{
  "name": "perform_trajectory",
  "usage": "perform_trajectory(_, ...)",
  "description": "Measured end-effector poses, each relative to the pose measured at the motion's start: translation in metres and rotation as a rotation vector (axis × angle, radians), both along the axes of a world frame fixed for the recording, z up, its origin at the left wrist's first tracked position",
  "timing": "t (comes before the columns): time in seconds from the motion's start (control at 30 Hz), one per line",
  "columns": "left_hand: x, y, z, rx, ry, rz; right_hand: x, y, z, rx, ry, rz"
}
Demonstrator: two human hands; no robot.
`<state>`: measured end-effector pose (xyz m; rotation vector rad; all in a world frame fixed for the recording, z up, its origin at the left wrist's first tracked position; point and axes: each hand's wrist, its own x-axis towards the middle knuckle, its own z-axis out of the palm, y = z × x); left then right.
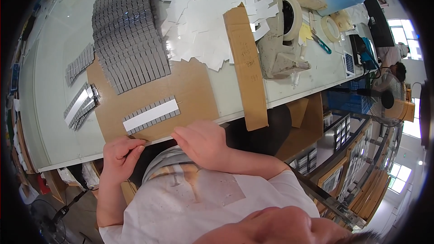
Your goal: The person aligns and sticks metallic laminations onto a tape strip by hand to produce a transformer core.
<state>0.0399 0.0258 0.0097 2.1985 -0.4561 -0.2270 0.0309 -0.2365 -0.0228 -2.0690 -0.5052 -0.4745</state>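
- Left hand (121, 156): at the table's near edge, below the strip's left end; fingers curled, thumb tip close to the index finger; whether anything is pinched cannot be told.
- Right hand (201, 143): just beyond the same edge, below the strip's right end; fingers folded inward; contents, if any, hidden.
- Segmented grey strip (151, 114): one, lying slantwise on the cardboard sheet (194, 91), nearest to both hands and apart from them; white band along its middle.
- Grey stack (131, 36): many segmented strips, overlapping in rows, partly on the sheet's far side.
- Small strip group (80, 107): left of the sheet, white band on top.
- White paper pieces (199, 18): loose heap, right of the stack.
- Long cardboard piece (246, 65): overhanging the edge of the table (58, 138).
- Tape dispenser (272, 56): pale, worn, right of the long piece.
- Blue bottle (341, 1): far right, on its side.
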Motion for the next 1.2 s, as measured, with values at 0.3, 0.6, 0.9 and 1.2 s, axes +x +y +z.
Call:
perform_trajectory(0.3,-0.0001,0.0027,-0.0046,-0.015,-0.043,-0.011,0.0000,0.0027,-0.0016,-0.015,-0.018,0.000)
perform_trajectory(0.6,0.0004,0.0001,-0.0026,-0.014,-0.035,-0.009,-0.0019,0.0006,-0.0026,-0.028,-0.022,-0.001)
perform_trajectory(0.9,-0.0009,0.0013,-0.0041,-0.022,-0.037,-0.001,-0.0022,0.0012,-0.0030,-0.045,-0.024,-0.001)
perform_trajectory(1.2,-0.0006,0.0013,-0.0044,-0.031,-0.038,0.000,-0.0032,0.0012,-0.0049,-0.031,-0.025,-0.001)
